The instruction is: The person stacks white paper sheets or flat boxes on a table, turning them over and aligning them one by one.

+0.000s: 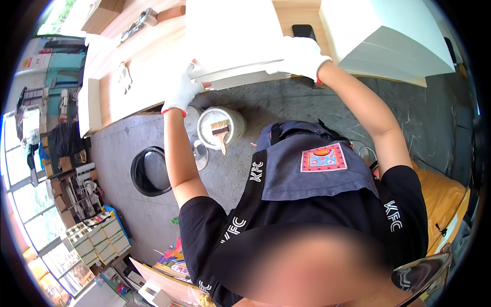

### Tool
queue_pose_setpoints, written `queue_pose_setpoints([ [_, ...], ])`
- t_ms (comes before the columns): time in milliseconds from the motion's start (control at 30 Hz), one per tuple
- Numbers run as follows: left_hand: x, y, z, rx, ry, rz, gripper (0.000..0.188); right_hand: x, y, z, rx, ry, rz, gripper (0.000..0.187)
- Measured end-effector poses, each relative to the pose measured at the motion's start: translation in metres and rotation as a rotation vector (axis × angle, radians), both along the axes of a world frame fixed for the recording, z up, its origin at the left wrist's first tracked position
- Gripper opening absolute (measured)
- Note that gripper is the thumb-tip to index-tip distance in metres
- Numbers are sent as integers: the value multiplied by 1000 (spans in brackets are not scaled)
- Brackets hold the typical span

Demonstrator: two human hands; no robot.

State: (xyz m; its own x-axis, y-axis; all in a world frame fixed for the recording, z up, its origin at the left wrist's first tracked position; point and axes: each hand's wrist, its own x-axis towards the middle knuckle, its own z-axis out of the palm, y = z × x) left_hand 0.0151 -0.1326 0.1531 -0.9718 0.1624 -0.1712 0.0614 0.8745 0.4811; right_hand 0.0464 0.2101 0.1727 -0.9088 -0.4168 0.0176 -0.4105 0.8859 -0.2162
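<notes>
A thick stack of large white paper (232, 33) lies on the pale wooden table, its near edge sticking out toward me with a few gaps between layers. At that edge's left corner, my left hand (182, 89), in a white glove with a red cuff and bare fingertips, has its thumb and fingers around the sheets. My right hand (304, 57), gloved the same way, grips the right corner; its fingertips are partly hidden by the paper. A black phone (304, 31) rests on the table just beyond my right hand.
A second tall paper stack (404, 48) stands at right. A spare glove (124, 78) and a metal tool (135, 28) lie on the table's left. Below, a white bucket (236, 126) carries a brush (220, 134); a black bin (151, 171) stands on the floor. Shelves line the left.
</notes>
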Motion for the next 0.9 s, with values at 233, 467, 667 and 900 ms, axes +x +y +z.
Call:
queue_pose_setpoints([
  [233,5,-31,-29,-168,121,-69,59,5,9,-47,-72,-60,-103,61],
  [467,2,-52,-57,-46,266,-117,50,13,8,-56,-164,40,-39,56],
  [667,-1,-46,-47,-54,201,-111,50,14,12,-62,-148,116,-12,52],
  [900,2,-47,-49,-47,273,-163,49,14,15,-70,-128,327,83,40],
])
